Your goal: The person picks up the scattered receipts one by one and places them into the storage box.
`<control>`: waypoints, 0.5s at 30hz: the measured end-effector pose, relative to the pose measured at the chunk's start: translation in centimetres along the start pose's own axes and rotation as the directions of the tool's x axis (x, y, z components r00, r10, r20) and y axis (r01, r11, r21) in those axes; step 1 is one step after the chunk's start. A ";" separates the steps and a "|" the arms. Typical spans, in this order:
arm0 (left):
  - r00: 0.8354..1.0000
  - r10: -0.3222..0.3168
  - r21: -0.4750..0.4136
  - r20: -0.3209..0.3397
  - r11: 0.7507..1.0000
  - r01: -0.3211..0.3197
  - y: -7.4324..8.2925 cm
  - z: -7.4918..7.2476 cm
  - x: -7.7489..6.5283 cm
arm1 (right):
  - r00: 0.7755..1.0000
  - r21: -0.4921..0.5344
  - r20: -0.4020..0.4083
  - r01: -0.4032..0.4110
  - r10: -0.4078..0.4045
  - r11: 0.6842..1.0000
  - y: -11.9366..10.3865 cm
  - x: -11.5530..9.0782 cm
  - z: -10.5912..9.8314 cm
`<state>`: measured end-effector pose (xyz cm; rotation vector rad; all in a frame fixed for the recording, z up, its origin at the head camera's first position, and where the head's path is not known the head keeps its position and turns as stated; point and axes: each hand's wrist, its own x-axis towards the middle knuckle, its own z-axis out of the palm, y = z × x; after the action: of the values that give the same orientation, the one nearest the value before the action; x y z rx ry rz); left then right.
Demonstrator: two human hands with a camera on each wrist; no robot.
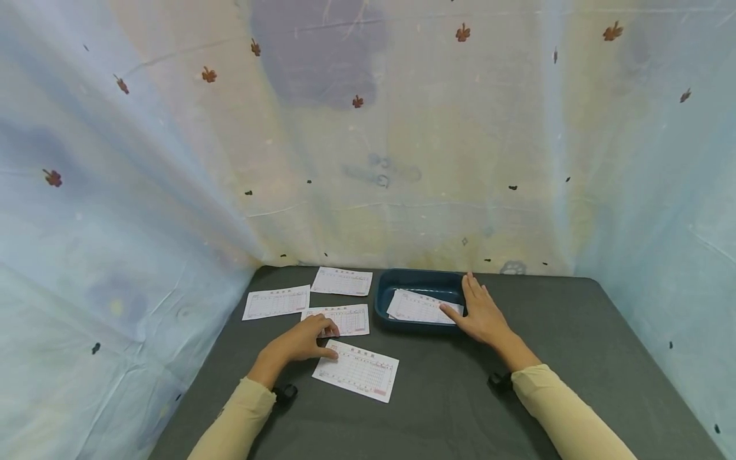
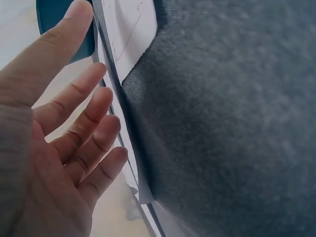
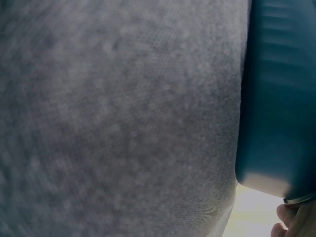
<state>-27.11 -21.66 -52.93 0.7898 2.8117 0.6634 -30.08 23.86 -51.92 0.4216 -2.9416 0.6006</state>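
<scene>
My left hand [image 1: 305, 338] hovers over the printed paper slips, fingers loosely bent and thumb apart from them. Its thumb overlaps the upper left corner of the nearest slip [image 1: 362, 372]; its fingertips overlap the middle slip [image 1: 351, 317]. In the left wrist view nothing lies between the thumb and fingers [image 2: 101, 128]. My right hand [image 1: 485, 319] rests at the right end of a dark blue tray [image 1: 414, 327], fingers extended along the rim and thumb over the inside. Slips [image 1: 420, 306] lie overlapped inside the tray. The right wrist view shows the tray's outer wall [image 3: 281, 113] and a few fingertips.
Two more slips lie behind the left hand, one at the far left [image 1: 276, 302] and one at the back [image 1: 342, 281]. They lie on a dark grey table [image 1: 448, 396]. A patterned curtain [image 1: 402, 160] hangs close behind the table and on both sides.
</scene>
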 end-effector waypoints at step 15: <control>1.000 0.001 0.009 0.024 1.000 -0.002 0.0 -0.1 -0.6 | 1.000 0.014 -0.018 0.018 -0.018 1.000 0.3 -0.1 0.3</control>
<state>-26.59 -22.02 -52.85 0.7962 2.7942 0.6380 -30.13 24.01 -52.34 0.4409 -2.9152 0.6205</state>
